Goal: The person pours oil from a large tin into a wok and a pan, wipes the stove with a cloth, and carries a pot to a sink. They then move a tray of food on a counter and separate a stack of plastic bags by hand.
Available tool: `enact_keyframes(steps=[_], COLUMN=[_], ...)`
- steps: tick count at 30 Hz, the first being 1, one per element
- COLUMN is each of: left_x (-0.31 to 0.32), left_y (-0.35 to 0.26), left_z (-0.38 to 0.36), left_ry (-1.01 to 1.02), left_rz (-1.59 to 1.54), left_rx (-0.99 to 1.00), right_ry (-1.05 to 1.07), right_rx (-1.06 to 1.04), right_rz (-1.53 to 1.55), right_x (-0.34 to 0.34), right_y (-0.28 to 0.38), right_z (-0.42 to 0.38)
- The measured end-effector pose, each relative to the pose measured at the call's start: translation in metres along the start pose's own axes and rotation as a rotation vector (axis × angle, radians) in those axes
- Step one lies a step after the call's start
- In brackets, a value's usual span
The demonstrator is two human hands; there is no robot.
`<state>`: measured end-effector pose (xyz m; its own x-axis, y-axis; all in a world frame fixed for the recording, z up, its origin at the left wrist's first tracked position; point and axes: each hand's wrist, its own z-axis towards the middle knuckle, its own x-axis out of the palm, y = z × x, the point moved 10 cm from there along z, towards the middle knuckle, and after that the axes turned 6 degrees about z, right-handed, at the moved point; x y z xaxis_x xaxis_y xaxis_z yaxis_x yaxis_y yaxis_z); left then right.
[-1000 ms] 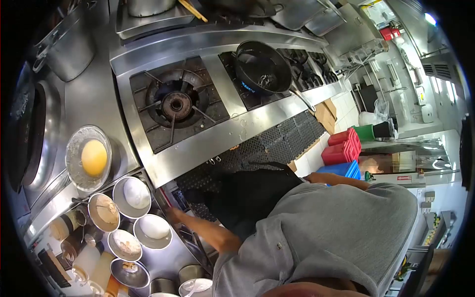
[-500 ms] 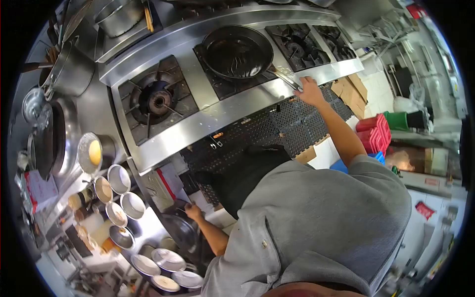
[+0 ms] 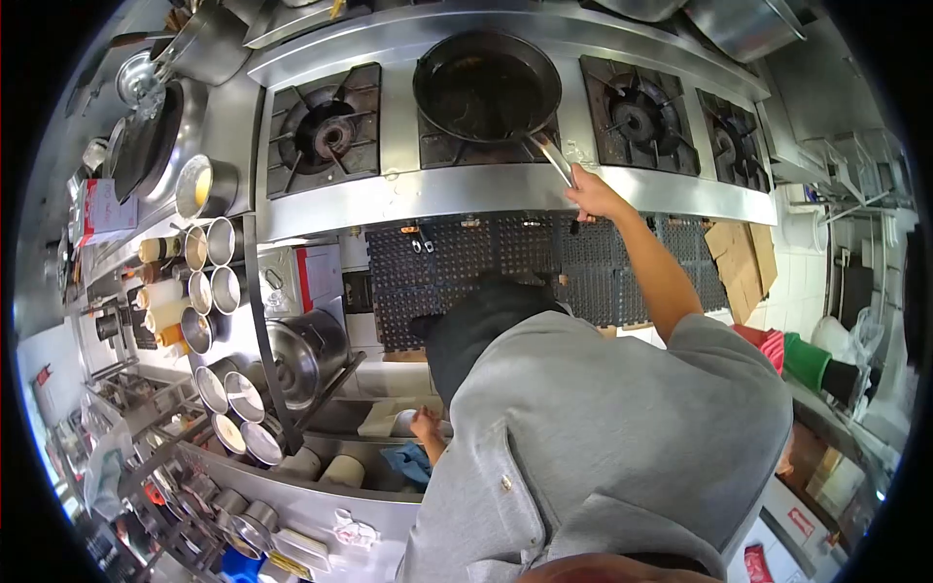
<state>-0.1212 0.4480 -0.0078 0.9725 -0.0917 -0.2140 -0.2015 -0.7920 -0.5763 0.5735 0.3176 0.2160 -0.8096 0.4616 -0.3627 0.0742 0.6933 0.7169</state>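
Note:
My right hand (image 3: 591,197) reaches out to the front edge of the steel stove and is closed around the metal handle of a black frying pan (image 3: 486,85) that sits on the middle burner. My left hand (image 3: 425,425) hangs low beside my body, next to a pale folded cloth (image 3: 381,416) and a blue cloth (image 3: 409,462) on a lower shelf. Whether its fingers grip anything is hidden by my grey shirt.
An empty burner (image 3: 326,139) lies left of the pan and two more burners (image 3: 639,115) to its right. A bowl of yellow liquid (image 3: 197,185) and several steel containers (image 3: 216,262) line the left counter. A large steel pot (image 3: 306,353) lies on its side. Black mats (image 3: 505,262) cover the floor.
My right hand came up from my side to the pan's handle and closed on it. My left hand pulled back from the counter's underside to the cloths. The view swung right.

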Motion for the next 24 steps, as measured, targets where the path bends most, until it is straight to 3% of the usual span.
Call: enact_keyframes(steps=[2, 6, 9, 11, 12, 13, 14, 15, 16, 17, 18, 19, 20, 21, 22, 24], left_x=[-0.003, -0.005, -0.005, -0.008, -0.007, -0.013, -0.025, -0.030, -0.026, -0.024, -0.022, -0.019, -0.020, -0.024, -0.024, -0.041], left_y=[0.018, 0.025, 0.030, 0.032, 0.022, 0.028, 0.039, 0.047, 0.024, 0.011, 0.012, -0.016, -0.037, -0.037, -0.050, -0.095], left_z=[-0.023, -0.053, -0.057, -0.038, -0.054, -0.052, -0.044, -0.030, -0.063, -0.079, -0.086, -0.114, -0.134, -0.127, -0.142, -0.190], left_ry=[-0.043, -0.101, -0.166, -0.104, -0.160, -0.211, -0.310, -0.304, -0.387, -0.398, -0.421, -0.488, -0.498, -0.516, -0.459, -0.456], left_rz=[0.007, 0.020, -0.043, -0.259, -0.094, -0.065, 0.224, 0.411, 0.388, 0.534, 0.504, 0.481, 0.405, 0.316, 0.174, -0.136], left_rx=[-0.072, -0.153, -0.179, 0.030, 0.003, 0.043, 0.029, 0.137, 0.104, 0.118, 0.051, 0.160, 0.193, 0.279, 0.267, 0.332], right_ry=[-0.011, 0.064, 0.036, 0.020, -0.006, -0.035, -0.042, 0.014, 0.087, 0.112, 0.029, -0.205, -0.263, -0.364, -0.377, -0.152], right_rx=[-0.129, -0.129, -0.245, -0.313, -0.342, -0.369, -0.445, -0.376, -0.162, -0.329, -0.462, -0.686, -0.581, -0.593, -0.746, -0.919], right_rz=[0.012, -0.018, -0.135, -0.160, -0.375, -0.245, -0.360, -0.342, -0.230, -0.342, -0.650, -0.946, -1.055, -1.024, -0.982, -0.931], right_x=[-0.006, -0.014, -0.024, -0.035, -0.044, -0.039, -0.036, -0.038, -0.030, -0.037, -0.037, -0.045, -0.042, -0.040, -0.017, 0.048], right_y=[0.001, -0.008, -0.007, -0.030, -0.056, -0.022, -0.007, -0.026, -0.016, -0.020, 0.007, 0.029, 0.054, 0.073, 0.102, 0.150], right_z=[0.009, 0.021, 0.026, 0.045, 0.073, 0.045, 0.036, 0.053, 0.040, 0.060, 0.048, 0.042, 0.036, 0.039, 0.031, 0.027])
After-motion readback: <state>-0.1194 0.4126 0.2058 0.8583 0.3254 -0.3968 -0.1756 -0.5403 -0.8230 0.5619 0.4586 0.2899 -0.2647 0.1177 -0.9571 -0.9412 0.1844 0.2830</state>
